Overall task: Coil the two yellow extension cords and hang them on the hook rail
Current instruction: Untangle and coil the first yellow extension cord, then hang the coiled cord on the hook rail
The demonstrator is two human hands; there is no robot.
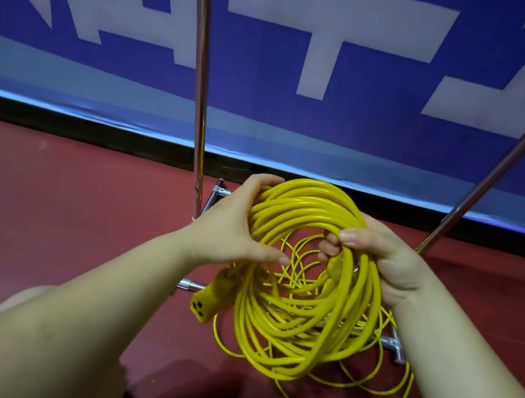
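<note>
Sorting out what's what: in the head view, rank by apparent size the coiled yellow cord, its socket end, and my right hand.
1. Coiled yellow cord, clearly largest.
2. Right hand.
3. Socket end, smallest.

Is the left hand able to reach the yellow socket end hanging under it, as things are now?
Probably yes, but not freely. The socket end hangs just below the left hand with nothing between them, yet that hand grips the coil, so it would have to let go first.
</note>
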